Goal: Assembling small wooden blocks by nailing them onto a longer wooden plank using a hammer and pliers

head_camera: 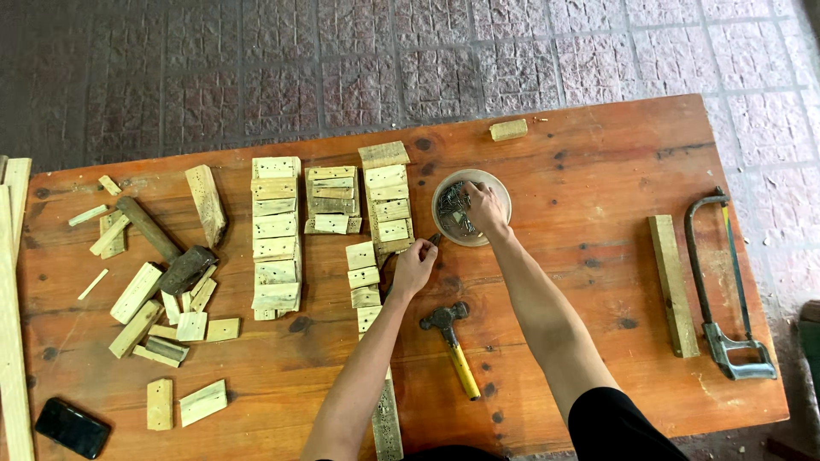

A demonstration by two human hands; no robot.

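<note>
The round bowl (pixel 504 192) of dark nails (pixel 454 209) sits on the wooden table (pixel 598 162), toward the far edge and a little past its middle; the right hand (pixel 483 207) reaches into the bowl with fingers curled down among the nails, though whether it has hold of any cannot be told; just to the near left of the bowl the left hand (pixel 413 267) rests with fingers pinched together on a small dark piece, too small to make out, beside the lower end of a row of small wood blocks (pixel 386 205).

Left of the bowl more rows of pale drilled blocks (pixel 275 235) lie side by side; nearer the person than the bowl, a claw hammer with a yellow handle (pixel 453 346) lies flat, and a narrow perforated strip (pixel 386 418) runs off the near edge; beyond the bowl a single short block (pixel 508 130) lies close to the far edge; well to the right of the bowl lie a long wooden bar (pixel 673 286) and a hacksaw (pixel 722 290), side by side; far to the left of the bowl a heavy mallet (pixel 166 248) rests among scattered offcuts (pixel 162 312), and a dark phone (pixel 73 427) lies at the near left corner.
</note>
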